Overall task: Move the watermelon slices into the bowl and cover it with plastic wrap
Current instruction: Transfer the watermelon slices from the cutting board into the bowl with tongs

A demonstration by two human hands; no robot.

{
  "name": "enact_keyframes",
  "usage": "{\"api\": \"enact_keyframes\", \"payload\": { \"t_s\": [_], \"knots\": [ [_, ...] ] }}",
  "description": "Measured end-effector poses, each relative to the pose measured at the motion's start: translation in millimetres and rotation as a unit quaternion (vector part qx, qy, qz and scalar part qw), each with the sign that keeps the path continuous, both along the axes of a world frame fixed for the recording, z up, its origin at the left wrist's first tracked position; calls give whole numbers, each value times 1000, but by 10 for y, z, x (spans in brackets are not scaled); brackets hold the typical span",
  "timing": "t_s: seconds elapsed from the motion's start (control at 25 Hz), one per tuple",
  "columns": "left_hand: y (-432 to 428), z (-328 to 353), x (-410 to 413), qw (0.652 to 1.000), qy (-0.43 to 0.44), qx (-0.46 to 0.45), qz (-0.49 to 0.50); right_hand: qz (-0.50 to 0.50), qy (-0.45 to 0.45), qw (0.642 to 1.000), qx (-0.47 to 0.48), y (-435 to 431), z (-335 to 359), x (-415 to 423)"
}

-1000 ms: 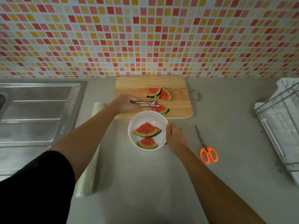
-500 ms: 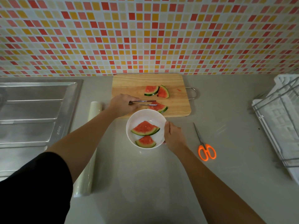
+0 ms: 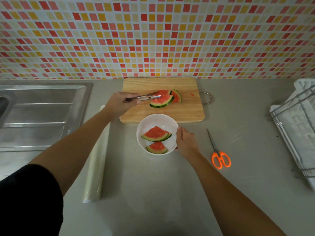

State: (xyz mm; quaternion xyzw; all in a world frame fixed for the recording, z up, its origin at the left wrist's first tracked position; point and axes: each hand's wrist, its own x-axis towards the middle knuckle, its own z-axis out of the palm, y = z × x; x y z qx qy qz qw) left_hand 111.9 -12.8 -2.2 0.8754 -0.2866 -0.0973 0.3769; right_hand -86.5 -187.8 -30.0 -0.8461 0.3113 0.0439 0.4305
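Watermelon slices: at least two lie in the white bowl, rinds toward the near edge of the table. The upper one shows a doubled rind and may be two stacked. Three more are over the cutting board at the far edge, against the tiled wall.

Left hand: grip clamped on metal tongs. Tong tips are together on the red flesh of the nearest board slice. It looks raised off the wood, but contact cannot be ruled out. Two other slices sit just behind it, one partly hidden.

Right hand: grip clamped on the bowl's right rim, thumb over the edge. Bowl stands just beside the board's near edge.

Step in hand (judgement): transfer, roughly midway. Covering not begun; plastic wrap lies rolled toward the left, between sink and bowl.

Next move calls for: carrying the pinched slice toward the near edge and down into the bowl's open far half, with tong pressure light enough not to tear the wet flesh, then releasing. Bowl to be steadied meanwhile.

Surface: plain grey table, dim light. Orange-handled scissors lie right of the bowl, well apart from it. Wire dish rack at the right edge. Wall tiled in small red, orange and yellow squares.
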Motion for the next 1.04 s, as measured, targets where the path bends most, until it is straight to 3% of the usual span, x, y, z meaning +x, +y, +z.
{"api": "enact_keyframes", "payload": {
  "t_s": [0.16,0.28,0.44,0.52,0.56,0.64,0.72,0.88,1.04],
  "knots": [
    [290,196,-147,995,17,27,-91,-17,-3,1000,20,1,26,-2],
    [315,194,-304,971,-81,156,-165,-13,-1,1000,15,12,46,2],
    [216,168,-397,900,-221,312,-208,-4,-8,1000,1,23,39,-16],
    [317,221,-390,888,-304,265,-222,-9,-9,1000,13,21,29,-25],
    [382,266,-370,897,-314,223,-217,-13,-6,1000,18,23,26,-27],
    [389,303,-240,944,-258,144,-146,-12,-3,1000,16,16,29,-18],
    [211,226,-110,978,-152,142,-31,-7,-4,1000,6,15,32,-14],
    [-207,-48,-46,983,15,175,46,-8,-11,1000,0,13,-10,-9],
    [-425,-210,-18,990,43,115,69,-8,-7,1000,-9,-4,-23,9]
  ]
}}
